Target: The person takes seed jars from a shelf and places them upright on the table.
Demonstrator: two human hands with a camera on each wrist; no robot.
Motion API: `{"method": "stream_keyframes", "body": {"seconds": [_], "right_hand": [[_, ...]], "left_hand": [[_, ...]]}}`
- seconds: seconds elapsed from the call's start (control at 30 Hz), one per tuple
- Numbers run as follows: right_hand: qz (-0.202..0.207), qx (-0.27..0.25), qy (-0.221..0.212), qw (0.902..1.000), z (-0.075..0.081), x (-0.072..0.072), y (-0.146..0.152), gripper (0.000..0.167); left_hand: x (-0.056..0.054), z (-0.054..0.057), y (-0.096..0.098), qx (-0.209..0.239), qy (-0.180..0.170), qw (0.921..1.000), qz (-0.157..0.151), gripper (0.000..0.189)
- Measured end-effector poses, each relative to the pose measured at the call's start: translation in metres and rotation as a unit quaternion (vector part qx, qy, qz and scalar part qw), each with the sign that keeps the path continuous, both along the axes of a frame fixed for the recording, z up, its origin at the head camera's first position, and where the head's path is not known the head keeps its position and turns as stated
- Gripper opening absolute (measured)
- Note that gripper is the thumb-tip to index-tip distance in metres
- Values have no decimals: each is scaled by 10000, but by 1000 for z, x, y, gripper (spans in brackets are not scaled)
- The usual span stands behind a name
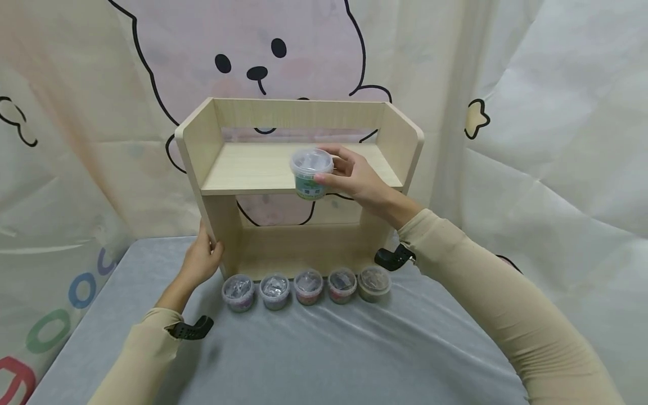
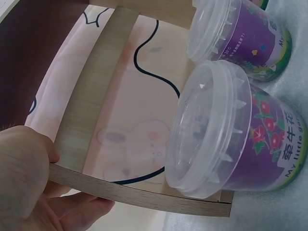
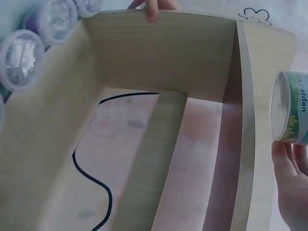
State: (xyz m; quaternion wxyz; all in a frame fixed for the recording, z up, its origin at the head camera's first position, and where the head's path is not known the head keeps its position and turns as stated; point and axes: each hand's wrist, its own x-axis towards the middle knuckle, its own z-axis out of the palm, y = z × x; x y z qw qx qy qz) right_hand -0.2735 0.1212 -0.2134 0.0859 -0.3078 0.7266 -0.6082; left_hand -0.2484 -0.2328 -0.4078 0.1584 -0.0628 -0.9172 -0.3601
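My right hand (image 1: 356, 177) holds a small lidded plastic tub (image 1: 310, 174) with a green label between thumb and fingers. The tub is upright and overlaps the front edge of the upper board of a light wooden shelf (image 1: 253, 166) in the head view. In the right wrist view this tub (image 3: 293, 107) appears at the right edge, above the fingertips. My left hand (image 1: 202, 259) grips the shelf's left side panel near its lower part; in the left wrist view the thumb lies on one face of the panel (image 2: 144, 192) and the fingers on the other.
Several lidded tubs stand in a row before the shelf's lower board, among them a purple-labelled tub (image 1: 238, 292) at the left and a brownish tub (image 1: 374, 283) at the right. A grey-blue cloth (image 1: 324, 354) covers the table. Behind hangs a printed curtain (image 1: 430, 56).
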Motion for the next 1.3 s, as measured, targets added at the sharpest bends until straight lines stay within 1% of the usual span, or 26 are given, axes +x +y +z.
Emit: {"method": "stream_keyframes", "body": {"seconds": [0.13,0.23,0.37,0.67,0.83,0.97,1.13,1.3], "right_hand": [[-70,65,-33,9999,-3,6,12,61],[-47,147,-55,9999,-7,10,21,62],[-31,287,-68,9996,-16,14,31,63],[-41,429,-183,9989,-40,25,52,64],[-64,476,-313,9984,-55,26,65,64],[-22,534,-388,9978,-64,28,76,63],[54,562,-466,9973,-74,29,90,65],[65,654,-646,9957,-86,31,105,65]], "left_hand": [[-2,1,0,-29,52,10000,-3,71],[-2,2,-1,-22,31,10000,24,71],[0,2,-1,-46,-66,10000,32,71],[3,1,0,-74,-98,9999,35,73],[2,0,0,-78,-53,9999,77,71],[2,-1,0,-80,-57,9999,100,71],[1,-2,1,-70,26,9999,76,71],[1,-2,2,-59,71,9999,101,70]]}}
